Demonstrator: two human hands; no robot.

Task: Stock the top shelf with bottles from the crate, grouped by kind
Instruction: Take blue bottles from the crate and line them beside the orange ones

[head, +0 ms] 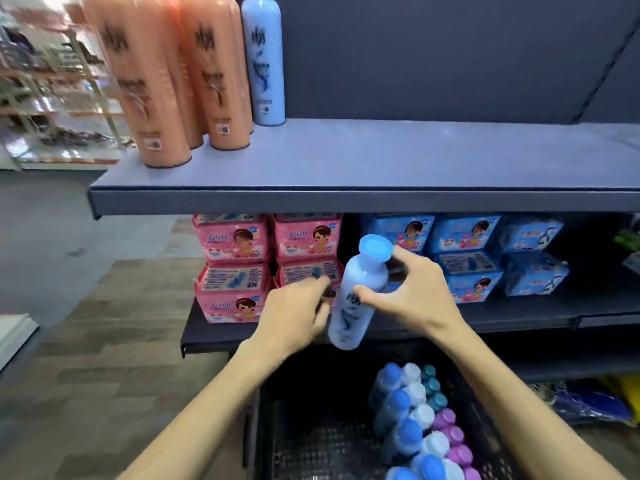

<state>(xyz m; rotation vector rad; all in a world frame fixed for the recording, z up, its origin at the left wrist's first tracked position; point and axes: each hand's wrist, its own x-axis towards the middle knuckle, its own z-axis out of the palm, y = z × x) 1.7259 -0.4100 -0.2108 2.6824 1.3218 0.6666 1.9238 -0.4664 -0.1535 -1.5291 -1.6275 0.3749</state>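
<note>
The pale blue bottle (349, 323) is gripped in the right hand (412, 296) above the crate (301, 445), near-upright and cap uppermost, the left hand (294, 317) held loose-fingered just beside it, and its match (263, 60) is seen up-left on the top shelf (381, 161).

The lower shelf (519, 315) carries pink packs (239, 268) at its left end, in two columns stacked two high. Blue packs (467, 258) sit to their right in three columns stacked two high, with a dark gap between the groups. A dark back panel (450, 57) closes the unit. The floor (114, 341) is wood-patterned. Blurred racks (52, 81) stand far left.
</note>
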